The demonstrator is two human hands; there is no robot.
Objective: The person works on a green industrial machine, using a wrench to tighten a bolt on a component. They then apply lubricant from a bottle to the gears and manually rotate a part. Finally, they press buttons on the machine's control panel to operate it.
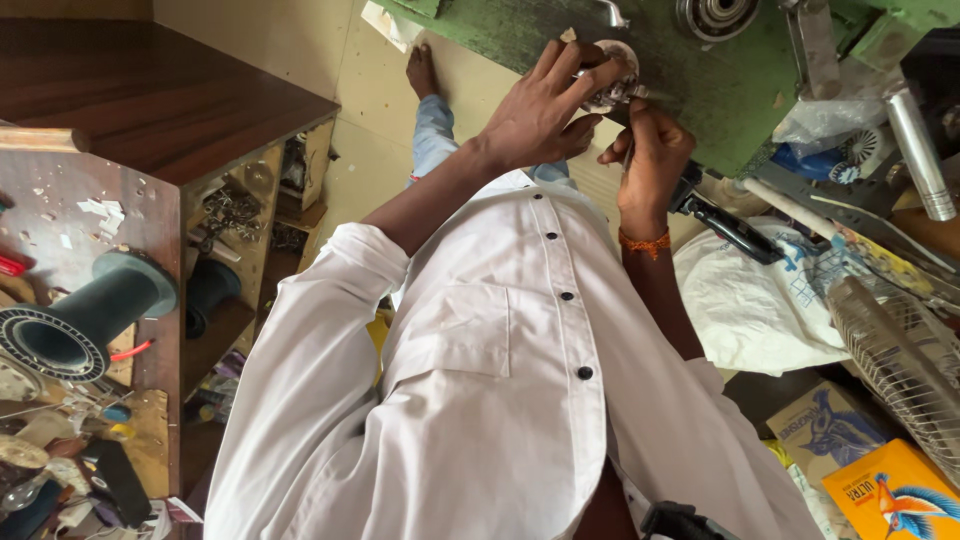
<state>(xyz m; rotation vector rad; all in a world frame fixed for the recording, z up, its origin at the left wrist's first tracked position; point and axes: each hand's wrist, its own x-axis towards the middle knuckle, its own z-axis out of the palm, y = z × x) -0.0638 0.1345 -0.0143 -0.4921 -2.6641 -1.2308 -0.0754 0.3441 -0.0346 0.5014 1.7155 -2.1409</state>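
My left hand [545, 105] reaches out over a green metal machine body [720, 100], its fingers spread around a small round metal part [612, 72]. Just right of it, my right hand [650, 150], with an orange thread at the wrist, is closed on a thin metal tool [645, 95] whose tip touches the round part. A black handle [728, 228] sticks out beside my right wrist; whether the hand grips it is hidden. My white buttoned shirt [500, 400] fills the lower middle.
A wooden bench [120, 110] at the left carries a black ribbed tube [85, 315], wires and small parts, with shelves below. At the right are a white plastic bag [760, 300], a fan grille [900, 350], a metal tube [918, 150] and cardboard boxes [885, 495].
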